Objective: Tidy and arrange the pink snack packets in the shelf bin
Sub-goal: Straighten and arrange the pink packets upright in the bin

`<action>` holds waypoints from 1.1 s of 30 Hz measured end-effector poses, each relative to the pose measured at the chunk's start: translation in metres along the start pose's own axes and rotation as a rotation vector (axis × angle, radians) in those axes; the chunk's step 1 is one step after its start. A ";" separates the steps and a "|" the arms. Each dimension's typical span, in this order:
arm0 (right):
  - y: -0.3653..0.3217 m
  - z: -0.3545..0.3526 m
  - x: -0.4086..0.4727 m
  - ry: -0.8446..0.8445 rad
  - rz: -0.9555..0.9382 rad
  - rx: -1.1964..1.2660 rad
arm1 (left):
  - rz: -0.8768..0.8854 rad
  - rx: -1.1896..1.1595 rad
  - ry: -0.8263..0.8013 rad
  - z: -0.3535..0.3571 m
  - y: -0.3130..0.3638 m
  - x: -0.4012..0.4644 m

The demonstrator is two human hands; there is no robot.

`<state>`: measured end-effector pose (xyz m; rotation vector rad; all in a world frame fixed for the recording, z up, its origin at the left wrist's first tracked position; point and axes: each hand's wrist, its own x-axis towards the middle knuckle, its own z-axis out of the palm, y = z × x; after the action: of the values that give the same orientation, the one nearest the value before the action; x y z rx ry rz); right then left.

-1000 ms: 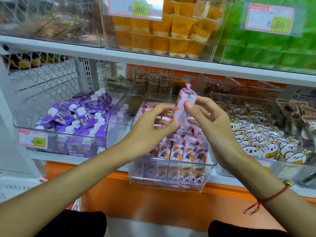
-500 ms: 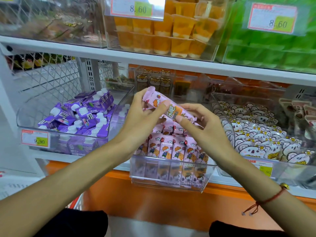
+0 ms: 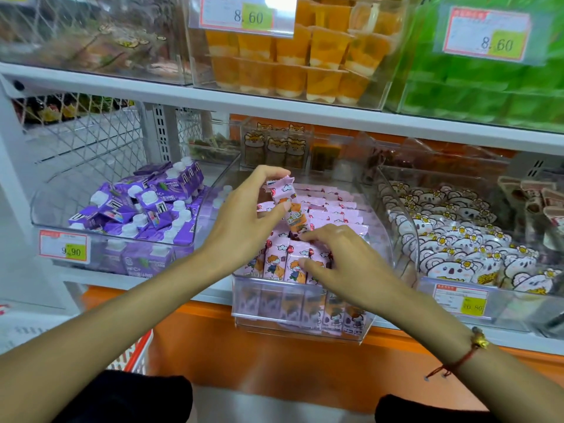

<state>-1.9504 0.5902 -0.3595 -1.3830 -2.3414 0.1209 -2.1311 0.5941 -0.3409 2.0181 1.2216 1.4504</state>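
Since half a second ago both hands have dropped toward the bin, and the held pink packet (image 3: 288, 206) has swung from lying nearly level to standing steeply, top end far and left, lower end near and right; the right hand (image 3: 341, 264) rests with fingers spread on the upright pink packets (image 3: 283, 264) at the near end of the clear shelf bin (image 3: 302, 312), holding nothing; the left hand (image 3: 247, 221) pinches the raised packet between thumb and fingers above the bin's middle; purple cartons (image 3: 146, 206) fill the left bin; a white shelf (image 3: 274, 105) runs across beyond.
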 end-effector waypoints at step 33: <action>0.005 -0.025 -0.004 0.086 -0.007 -0.114 | 0.257 0.757 -0.493 0.002 -0.007 0.010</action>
<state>-1.9347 0.5860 -0.3399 -1.4039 -2.3126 -0.0743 -2.1313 0.6062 -0.3410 2.8763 1.4408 0.5011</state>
